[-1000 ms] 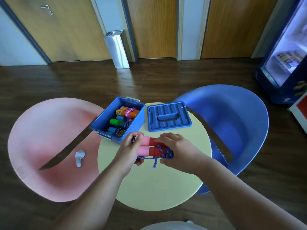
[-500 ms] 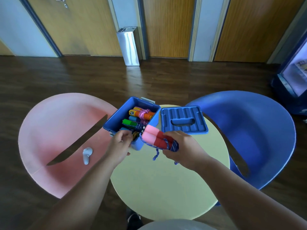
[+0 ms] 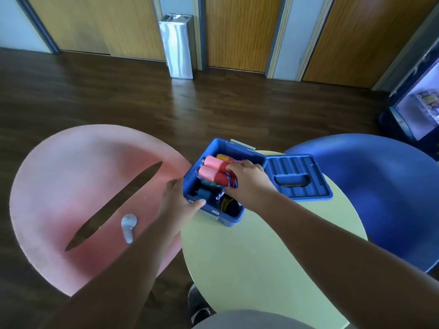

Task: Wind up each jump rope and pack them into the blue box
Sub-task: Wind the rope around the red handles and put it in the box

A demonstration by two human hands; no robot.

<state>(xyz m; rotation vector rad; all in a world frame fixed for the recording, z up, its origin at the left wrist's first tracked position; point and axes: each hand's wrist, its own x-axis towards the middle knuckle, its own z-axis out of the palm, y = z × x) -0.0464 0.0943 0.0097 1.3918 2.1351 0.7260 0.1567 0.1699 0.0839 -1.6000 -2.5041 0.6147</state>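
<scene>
Head view: a person stands over a small round worktop point(image 3: 261, 257) with both hands at the blue box point(image 3: 228, 218).
Right hand point(image 3: 249, 184): clamped round the red ends of the wound jump rope point(image 3: 212, 172), its two pink-and-red handles lying side by side in the mouth of the box, on top of what is already packed.
Left hand point(image 3: 178, 200): close beside the right hand, thumb hooked over the box's near rim and fingers against its outer wall, gripping it steady.
Box position: between the two hands, at the worktop's edge on the left-hand side; its corner seems to hang out toward the pink chair point(image 3: 71, 186).
Already inside: a blue handle point(image 3: 204, 193) and a yellow cord point(image 3: 226, 203) just below the right hand; the rest is hidden.
Lid point(image 3: 297, 179): off, lying flat just past the right hand.
Risk, unwinding: a loose cord end point(image 3: 220, 195) dangles under the right hand; letting go carelessly could let the wrap slacken.
Risk, fit: the bundle rides high, so the lid may not seat unless it is pressed down.
Risk, tipping: pushing down hard near the edge could tilt the box off if the left hand lets go.
</scene>
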